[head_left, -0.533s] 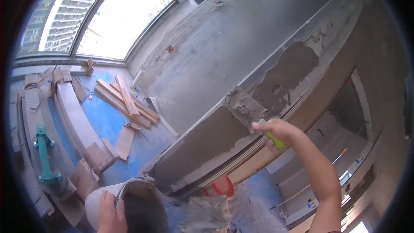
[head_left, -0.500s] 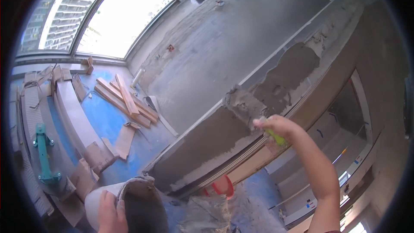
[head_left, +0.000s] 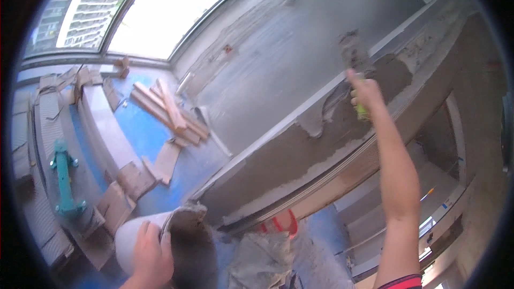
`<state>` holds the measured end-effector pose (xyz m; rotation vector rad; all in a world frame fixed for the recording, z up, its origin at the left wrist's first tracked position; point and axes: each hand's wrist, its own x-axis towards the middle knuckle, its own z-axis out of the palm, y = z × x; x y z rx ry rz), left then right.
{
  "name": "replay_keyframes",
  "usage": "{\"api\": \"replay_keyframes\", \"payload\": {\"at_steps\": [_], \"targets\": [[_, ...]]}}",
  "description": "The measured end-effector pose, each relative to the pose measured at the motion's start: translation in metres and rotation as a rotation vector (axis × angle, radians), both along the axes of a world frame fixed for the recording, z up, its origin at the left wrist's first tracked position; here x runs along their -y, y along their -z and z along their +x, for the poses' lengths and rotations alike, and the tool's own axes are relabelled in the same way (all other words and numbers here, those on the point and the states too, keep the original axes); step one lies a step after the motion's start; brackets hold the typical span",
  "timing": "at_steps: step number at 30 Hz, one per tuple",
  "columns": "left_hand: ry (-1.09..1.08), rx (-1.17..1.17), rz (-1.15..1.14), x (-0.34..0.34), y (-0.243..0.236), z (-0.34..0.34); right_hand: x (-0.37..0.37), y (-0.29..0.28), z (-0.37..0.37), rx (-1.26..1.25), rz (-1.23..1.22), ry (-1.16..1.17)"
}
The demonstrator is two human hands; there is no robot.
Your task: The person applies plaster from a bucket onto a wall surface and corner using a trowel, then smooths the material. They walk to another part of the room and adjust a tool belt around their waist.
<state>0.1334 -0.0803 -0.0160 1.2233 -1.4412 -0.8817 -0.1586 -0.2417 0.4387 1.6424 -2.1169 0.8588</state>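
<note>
My right hand (head_left: 367,96) is wrapped round the yellow-green handle of a trowel (head_left: 354,52), whose blade is coated with grey mortar. The blade lies at the upper edge of a long wall strip, beside the grey wall face. Wet grey mortar (head_left: 278,168) covers much of that strip, with a ragged ridge near its upper edge. At the lower left, my left hand (head_left: 152,254) grips the rim of a tilted white bucket (head_left: 127,238). Dried mortar crusts the bucket's lip, and its inside is dark, so I cannot make out what it holds.
On the left floor lie wooden strips (head_left: 168,109), long cardboard-wrapped pieces (head_left: 110,123) and a teal metal tool (head_left: 64,179). A crumpled grey sack (head_left: 259,262) and a red object (head_left: 284,222) sit below the strip. A large window (head_left: 171,10) stands at the upper left.
My right hand and the trowel have moved up and to the right along the strip. More smoothed mortar shows where the blade was. My left hand stays on the bucket; the view has shifted slightly.
</note>
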Motion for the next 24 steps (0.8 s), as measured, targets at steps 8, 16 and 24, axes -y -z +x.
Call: {"api": "replay_keyframes", "payload": {"at_steps": [8,16,24], "targets": [[0.026,0.189,-0.17,0.008,-0.011,0.013,-0.209,0.214,-0.011,0.071,0.64,-0.18],[0.187,0.211,0.044,-0.006,-0.019,-0.031,-0.277,0.425,-0.01,0.081,1.294,-0.397],[0.408,0.361,-0.23,-0.043,-0.019,-0.09,-0.218,0.554,-0.021,-0.105,0.786,-0.63]]}}
